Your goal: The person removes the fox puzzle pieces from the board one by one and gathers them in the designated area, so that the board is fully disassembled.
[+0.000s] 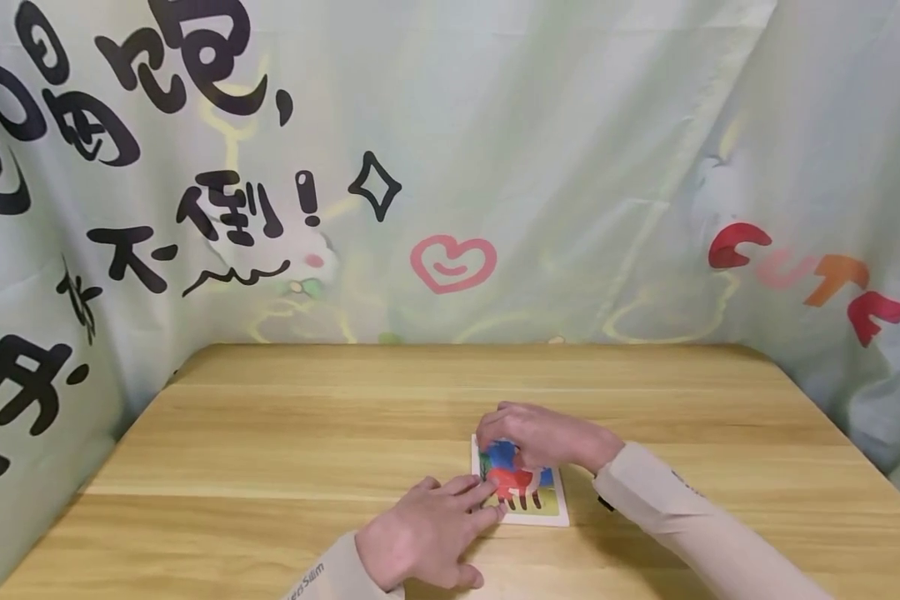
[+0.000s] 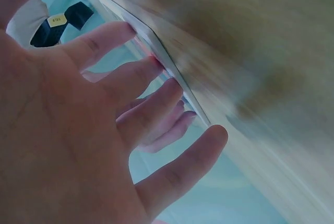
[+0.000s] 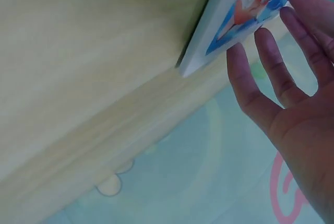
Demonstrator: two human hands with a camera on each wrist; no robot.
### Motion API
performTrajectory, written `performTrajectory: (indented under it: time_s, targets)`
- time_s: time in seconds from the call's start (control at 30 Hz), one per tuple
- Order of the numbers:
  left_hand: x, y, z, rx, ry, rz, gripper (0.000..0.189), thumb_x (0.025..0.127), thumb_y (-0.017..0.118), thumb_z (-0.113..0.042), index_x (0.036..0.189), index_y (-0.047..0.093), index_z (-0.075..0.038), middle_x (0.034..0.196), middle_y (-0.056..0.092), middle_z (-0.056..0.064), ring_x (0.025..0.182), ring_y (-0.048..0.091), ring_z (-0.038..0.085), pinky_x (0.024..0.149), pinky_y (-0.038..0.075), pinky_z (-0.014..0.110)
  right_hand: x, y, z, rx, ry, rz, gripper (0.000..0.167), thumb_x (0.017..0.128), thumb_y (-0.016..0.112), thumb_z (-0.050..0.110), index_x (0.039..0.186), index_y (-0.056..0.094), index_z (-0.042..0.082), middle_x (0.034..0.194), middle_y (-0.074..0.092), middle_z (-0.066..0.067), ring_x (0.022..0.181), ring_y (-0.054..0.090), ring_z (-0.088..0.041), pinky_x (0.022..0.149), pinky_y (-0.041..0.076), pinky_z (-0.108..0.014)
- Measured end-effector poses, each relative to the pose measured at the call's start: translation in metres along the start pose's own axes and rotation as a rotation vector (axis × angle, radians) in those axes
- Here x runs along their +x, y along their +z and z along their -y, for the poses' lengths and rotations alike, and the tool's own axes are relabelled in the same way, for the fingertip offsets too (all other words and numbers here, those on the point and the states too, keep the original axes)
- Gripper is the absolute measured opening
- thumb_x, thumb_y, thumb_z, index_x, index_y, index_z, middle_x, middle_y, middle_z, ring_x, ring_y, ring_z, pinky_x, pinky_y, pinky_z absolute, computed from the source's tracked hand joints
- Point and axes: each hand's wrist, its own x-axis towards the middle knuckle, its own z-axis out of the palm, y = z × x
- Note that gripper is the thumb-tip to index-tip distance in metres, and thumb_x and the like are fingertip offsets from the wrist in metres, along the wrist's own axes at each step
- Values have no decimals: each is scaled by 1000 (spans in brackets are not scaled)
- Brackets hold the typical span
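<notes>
A small picture board [image 1: 528,500] with a white border lies flat on the wooden table; its picture shows a red animal against blue and yellow-green. My left hand [image 1: 438,533] is at the board's near left side, fingers spread and straight, with fingertips over its left edge. In the left wrist view those fingertips line up along the white edge [image 2: 175,70]. Across the far part of the picture arches my right hand [image 1: 543,433], its fingers bent downward. The right wrist view shows the right fingertips [image 3: 236,51] at the board's far edge and on its face.
The wooden table [image 1: 270,417] extends on all sides of the board. Behind it hangs a pale curtain [image 1: 570,167] with black characters, a pink heart and coloured letters. A dark band [image 2: 55,28] with a yellow label shows at the right sleeve.
</notes>
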Motion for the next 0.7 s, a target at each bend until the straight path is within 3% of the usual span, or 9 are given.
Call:
performTrajectory:
  time_s: [0.37, 0.7]
  targets:
    - [0, 0, 0, -2, 5, 0, 75, 89, 66, -64, 155, 43, -36, 164, 27, -8, 148, 29, 13, 106, 45, 45, 7, -3, -3, -30, -82, 69, 40, 75, 76, -18, 105, 75, 8, 115, 70, 2, 108, 63, -13, 99, 50, -34]
    - [1, -1, 2, -14, 3, 13, 75, 88, 67, -63, 154, 44, -36, 164, 28, -10, 147, 30, 12, 103, 48, 48, 16, -5, -3, 51, -8, 160, 52, 69, 65, -25, 103, 74, 13, 113, 64, 8, 103, 55, -11, 95, 51, -29]
